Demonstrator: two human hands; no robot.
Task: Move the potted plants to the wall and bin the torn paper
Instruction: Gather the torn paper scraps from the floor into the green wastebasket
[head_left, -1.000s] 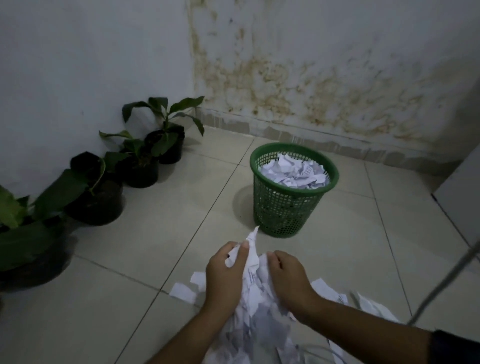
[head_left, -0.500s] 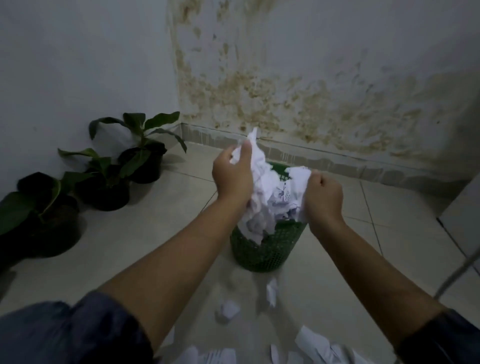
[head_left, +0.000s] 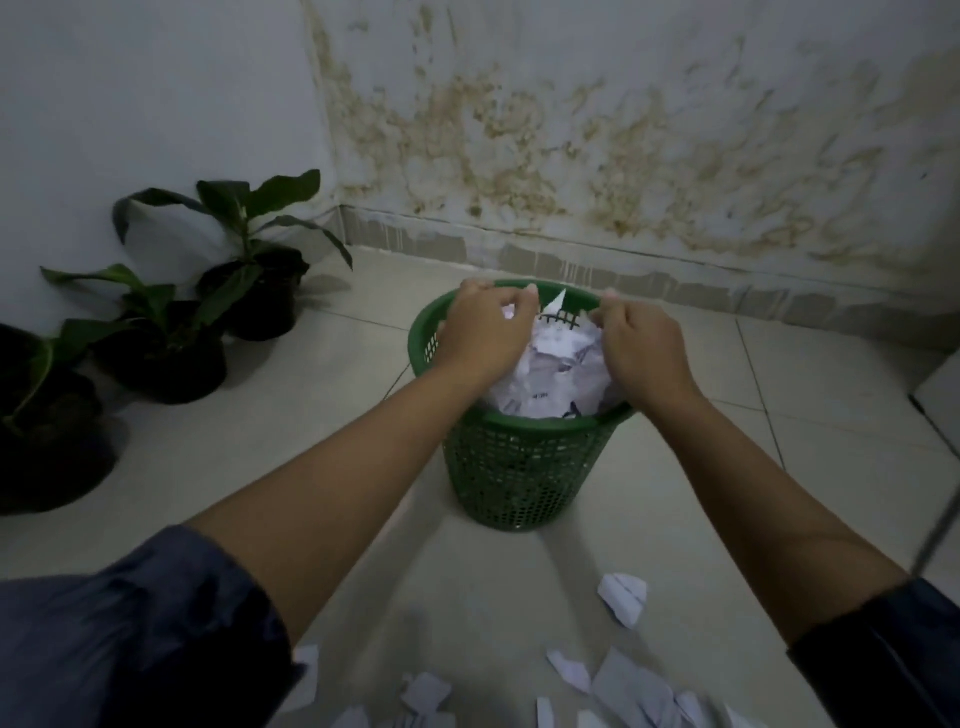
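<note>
I have lowered my left hand (head_left: 485, 332) and right hand (head_left: 641, 348) into the green basket (head_left: 524, 467); both still grip the torn paper (head_left: 550, 374). Scraps (head_left: 623, 597) remain on the floor.

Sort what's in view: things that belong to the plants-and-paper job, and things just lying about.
Job:
potted plants by the left wall
green bin
torn paper in the bin
scraps on the floor
left hand, right hand, both over the bin

Just there:
stained wall
white object at the right edge
</note>
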